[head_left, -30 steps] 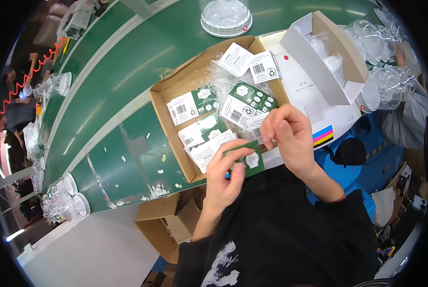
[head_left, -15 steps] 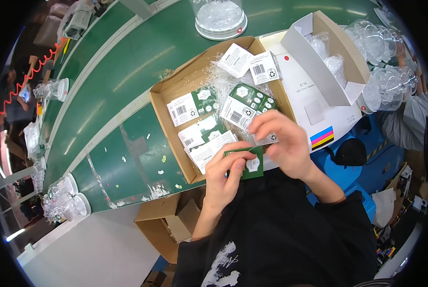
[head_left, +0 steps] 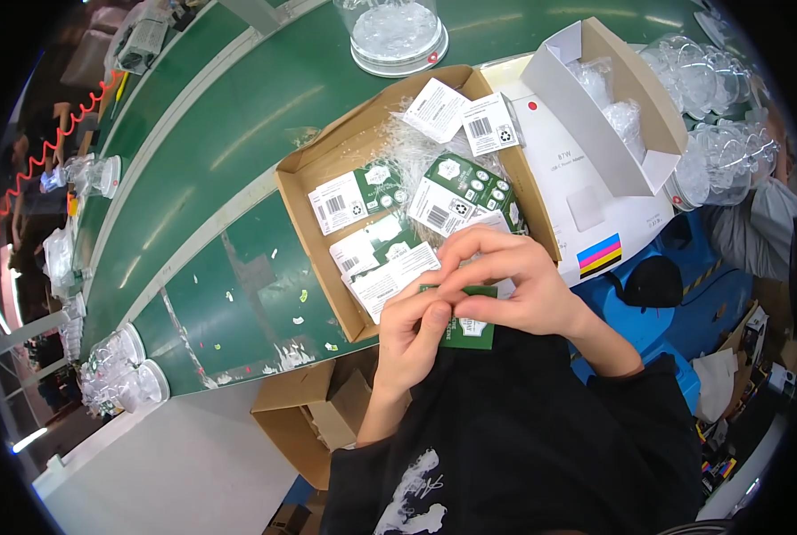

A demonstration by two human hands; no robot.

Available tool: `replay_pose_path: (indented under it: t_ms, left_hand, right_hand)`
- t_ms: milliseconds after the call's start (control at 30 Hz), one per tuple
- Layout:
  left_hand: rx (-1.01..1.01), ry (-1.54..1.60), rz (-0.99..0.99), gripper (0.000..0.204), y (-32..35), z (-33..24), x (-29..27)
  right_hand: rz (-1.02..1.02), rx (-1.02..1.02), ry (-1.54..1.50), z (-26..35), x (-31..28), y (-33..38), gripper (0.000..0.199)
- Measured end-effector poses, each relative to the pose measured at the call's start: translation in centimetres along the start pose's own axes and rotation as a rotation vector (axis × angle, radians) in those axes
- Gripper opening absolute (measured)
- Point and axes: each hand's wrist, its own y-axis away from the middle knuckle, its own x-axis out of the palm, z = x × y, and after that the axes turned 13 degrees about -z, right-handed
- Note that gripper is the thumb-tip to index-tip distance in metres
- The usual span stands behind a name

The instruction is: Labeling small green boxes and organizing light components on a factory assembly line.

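I pinch a small green packet (head_left: 472,328) between both hands just over the near edge of the cardboard tray (head_left: 302,207). My left hand (head_left: 414,332) grips its left end, fingers curled tight; my right hand (head_left: 505,285) closes over its top from two o'clock. More green and white packets (head_left: 456,189) lie in the tray at twelve o'clock, and a white box (head_left: 614,134) stands at one o'clock.

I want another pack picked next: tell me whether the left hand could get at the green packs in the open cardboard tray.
Probably yes. The cardboard tray is open-topped and just beyond the left hand, with nothing between, but both hands are pinching a small green pack, so it would have to let go first.
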Motion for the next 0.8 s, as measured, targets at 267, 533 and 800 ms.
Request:
replay_pose_path:
  t_ms: [267,533,800]
  left_hand:
    - [0.135,-0.196,-0.092,0.020,-0.1,0.4,-0.3]
    - [-0.144,-0.108,-0.355,0.035,0.4,-0.7,0.8]
    - [-0.058,-0.229,-0.368,0.027,0.3,-0.9,0.9]
  right_hand:
    - [-0.058,-0.114,0.166,0.6,-0.3,-0.4,0.012]
    - [-0.245,-0.118,0.290,0.0,-0.2,0.3,0.010]
    - [-0.254,-0.239,0.435,0.1,-0.2,0.0,0.013]
